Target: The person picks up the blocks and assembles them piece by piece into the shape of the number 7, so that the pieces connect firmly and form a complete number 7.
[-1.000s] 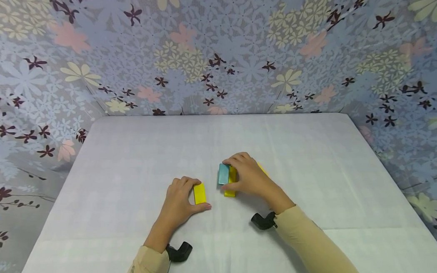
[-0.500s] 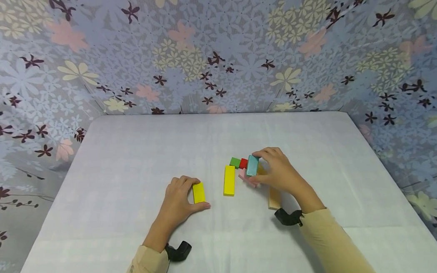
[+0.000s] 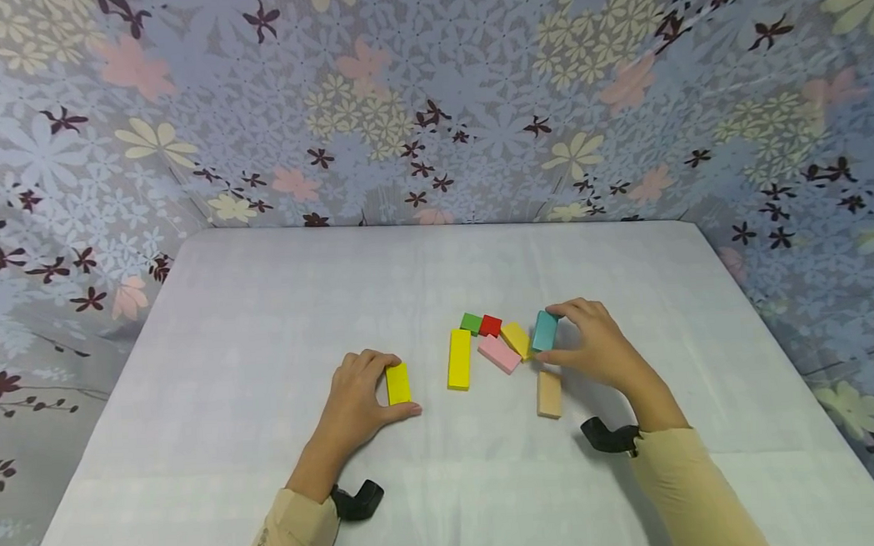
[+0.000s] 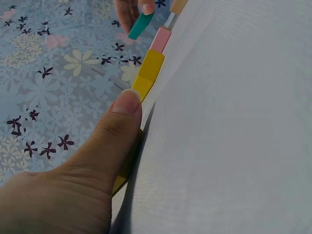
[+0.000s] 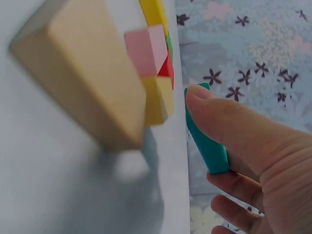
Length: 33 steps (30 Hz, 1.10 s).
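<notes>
At the left, a tan sleeve [image 3: 291, 537] is covering the forearm, and a black wrist camera [image 3: 359, 501] is sitting just behind the left hand [image 3: 358, 395]. That hand is pinching a short, bright-yellow rectangular block [image 3: 398, 383] end to end between thumb and fingers, down at the white cloth-covered table [image 3: 295, 290]. The table is bearing all the loose blocks directly on its cloth.

Between the hands, nearer the left one, a long yellow rectangular block [image 3: 459, 360] is lying flat. Just beyond its far end, a small green block [image 3: 472, 323] is resting close beside a small red block [image 3: 490, 326]. Toward the right hand [image 3: 595, 343], a pink rectangular block [image 3: 499, 354] is lying at a slant, its end close against a golden-yellow block [image 3: 516, 341]. A wood-coloured rectangular block [image 3: 549, 395] is lying on the near side of the right hand's thumb.

The right hand is gripping a teal rectangular block [image 3: 545, 331] between thumb and fingers, holding it raised above the table, just beside the golden-yellow block. Behind this hand, another black camera [image 3: 610, 436] is sitting at the wrist.
</notes>
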Motion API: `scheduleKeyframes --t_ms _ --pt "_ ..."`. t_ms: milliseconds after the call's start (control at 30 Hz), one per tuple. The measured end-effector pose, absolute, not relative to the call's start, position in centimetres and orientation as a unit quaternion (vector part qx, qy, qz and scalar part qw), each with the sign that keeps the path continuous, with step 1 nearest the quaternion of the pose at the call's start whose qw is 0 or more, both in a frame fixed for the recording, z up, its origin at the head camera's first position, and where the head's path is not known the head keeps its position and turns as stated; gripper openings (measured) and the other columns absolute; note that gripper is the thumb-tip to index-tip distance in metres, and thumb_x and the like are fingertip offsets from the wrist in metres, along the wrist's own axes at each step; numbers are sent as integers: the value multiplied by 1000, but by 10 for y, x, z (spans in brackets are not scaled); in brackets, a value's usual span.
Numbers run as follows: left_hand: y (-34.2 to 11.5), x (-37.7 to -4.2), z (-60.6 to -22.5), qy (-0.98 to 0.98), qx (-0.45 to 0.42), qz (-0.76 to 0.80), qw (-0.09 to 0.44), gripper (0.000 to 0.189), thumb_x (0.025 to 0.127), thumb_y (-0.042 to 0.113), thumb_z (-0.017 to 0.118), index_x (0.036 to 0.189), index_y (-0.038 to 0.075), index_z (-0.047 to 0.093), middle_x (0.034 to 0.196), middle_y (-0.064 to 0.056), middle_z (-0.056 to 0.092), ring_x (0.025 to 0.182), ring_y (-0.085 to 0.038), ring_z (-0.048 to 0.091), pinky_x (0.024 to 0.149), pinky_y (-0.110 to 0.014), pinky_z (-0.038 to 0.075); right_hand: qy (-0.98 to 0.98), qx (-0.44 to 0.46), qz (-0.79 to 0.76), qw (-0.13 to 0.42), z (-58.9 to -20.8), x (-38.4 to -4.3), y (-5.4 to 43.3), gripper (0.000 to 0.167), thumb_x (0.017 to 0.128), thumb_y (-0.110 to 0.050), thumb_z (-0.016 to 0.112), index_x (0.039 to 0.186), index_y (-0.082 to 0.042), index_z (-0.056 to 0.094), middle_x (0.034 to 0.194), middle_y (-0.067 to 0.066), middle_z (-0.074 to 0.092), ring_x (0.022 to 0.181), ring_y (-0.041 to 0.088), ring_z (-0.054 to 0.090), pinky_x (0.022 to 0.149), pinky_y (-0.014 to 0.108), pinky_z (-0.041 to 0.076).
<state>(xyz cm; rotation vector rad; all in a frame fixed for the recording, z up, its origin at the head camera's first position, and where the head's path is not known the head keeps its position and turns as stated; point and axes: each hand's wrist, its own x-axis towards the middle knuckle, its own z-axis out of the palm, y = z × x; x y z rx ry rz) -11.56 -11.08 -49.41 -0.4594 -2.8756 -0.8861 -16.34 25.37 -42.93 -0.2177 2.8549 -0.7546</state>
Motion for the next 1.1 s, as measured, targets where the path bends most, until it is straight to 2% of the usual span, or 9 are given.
scheduleKeyframes --t_ms 467,733,1100 --pt "-110 -115 -492 -946 -143 -286 44 73 68 53 87 124 14 63 118 -1 62 107 -22 49 93 -41 41 954 -61 -274 105 -445 -159 275 80 80 -43 81 145 -11 46 145 14 45 141 39 30 111 66 29" --pt "-111 -116 -494 -944 -153 -289 49 73 67 54 86 124 14 63 118 -2 62 107 -24 50 92 -41 40 953 -78 -266 126 -453 -157 277 83 80 -51 79 143 -8 48 144 18 47 140 42 33 110 67 29" --pt "-112 -116 -494 -943 -156 -291 49 73 67 55 86 124 15 63 117 -2 62 105 -23 49 93 -42 41 948 -87 -276 128 -458 -157 280 80 81 -53 77 142 -9 50 145 17 47 140 42 30 110 67 28"
